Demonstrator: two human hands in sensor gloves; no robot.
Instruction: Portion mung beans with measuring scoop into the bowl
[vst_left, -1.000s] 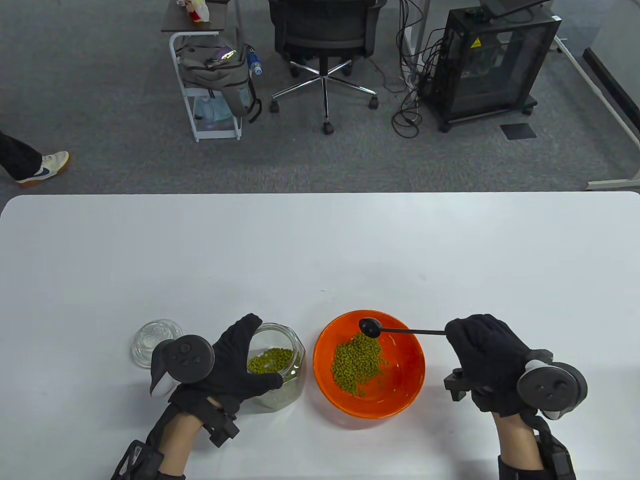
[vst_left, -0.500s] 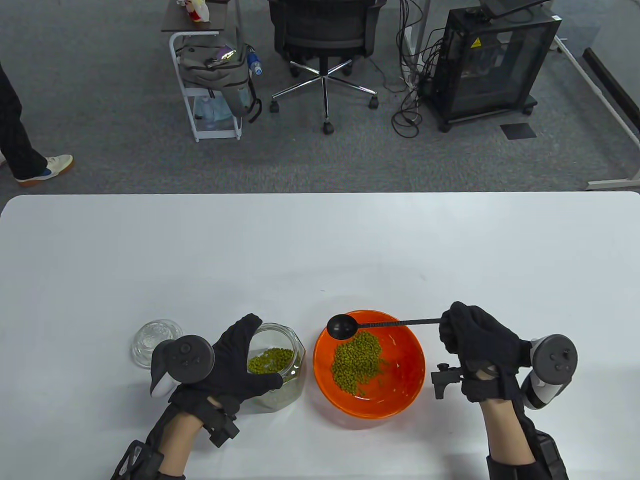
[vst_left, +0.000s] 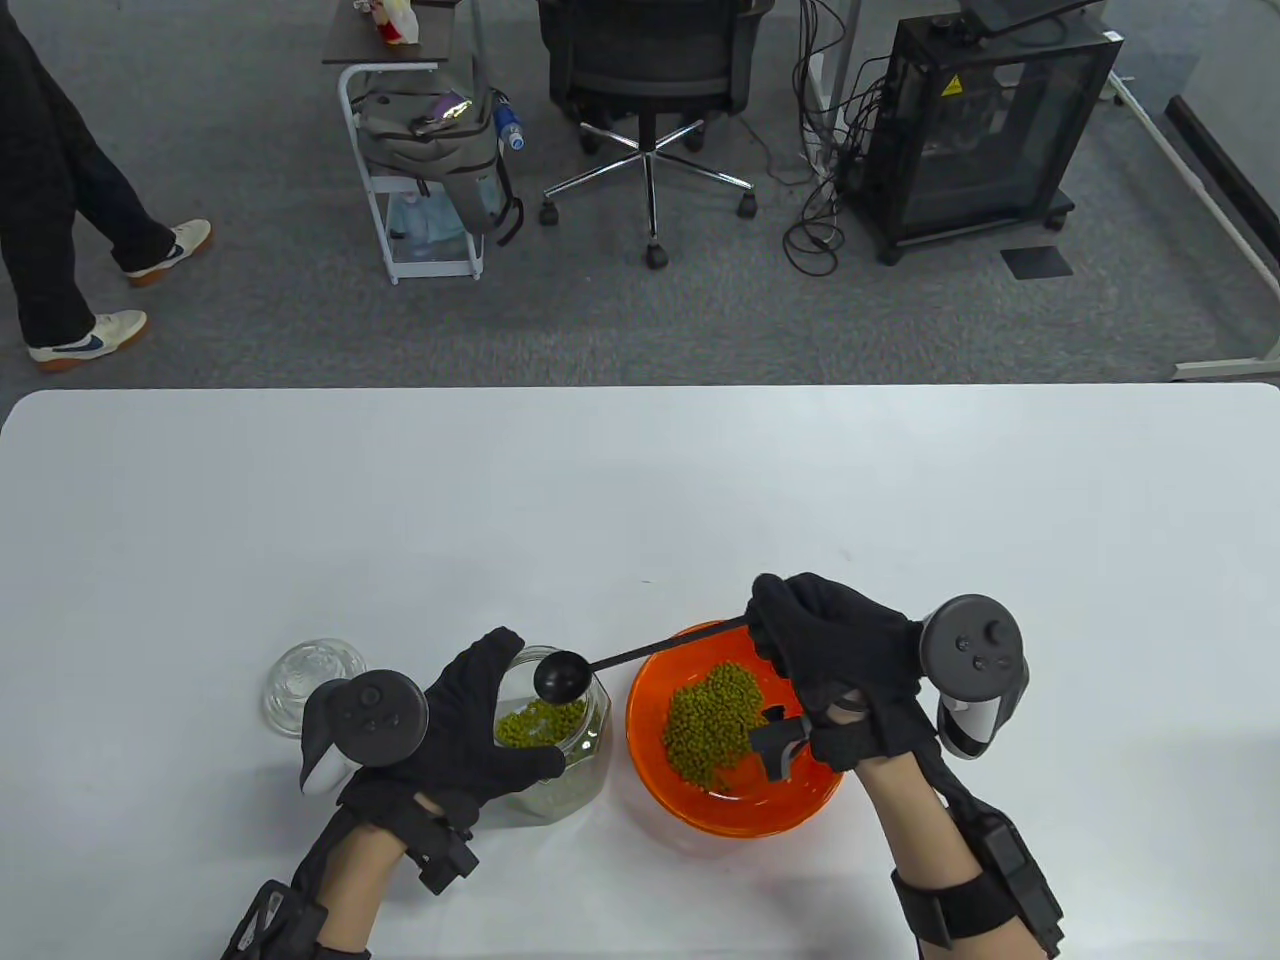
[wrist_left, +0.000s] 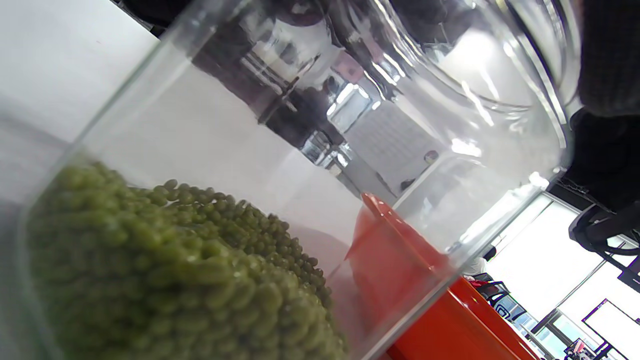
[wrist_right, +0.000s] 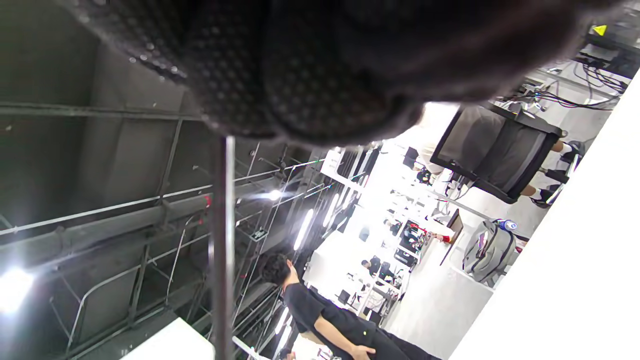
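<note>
Nearest the table's near edge, the left hand in its black sensor glove (vst_left: 470, 725) curls fingers and thumb round the clear faceted glass jar (vst_left: 555, 735), holding it upright on the white table (vst_left: 640, 480). Just right of the jar, rims nearly touching, stands the round orange plastic bowl (vst_left: 810, 790), already carrying a loose mound of beans.

The right hand, also black-gloved (vst_left: 825, 650), hangs above the bowl's far side and pinches the end of the slim black measuring scoop (vst_left: 562, 675). Its handle slants down to the left, and the round cup sits at the jar's open mouth, over the beans and apparently empty.

The step in hand looks like another dip. To do it well, the cup should go in mouth-down along the jar's far wall, dig under the pile and come up level; the left hand would do best to brace the jar firmly, perhaps tipping it toward the scoop, since the stock is shallow. A heaped cup risks spilling across the narrow gap to the bowl.

The mung beans (wrist_left: 165, 270) are small, oval, matt olive-green, banked to one side low in the jar.

Farther left, toward the table's left edge, lies a clear glass lid (vst_left: 310, 680).
</note>
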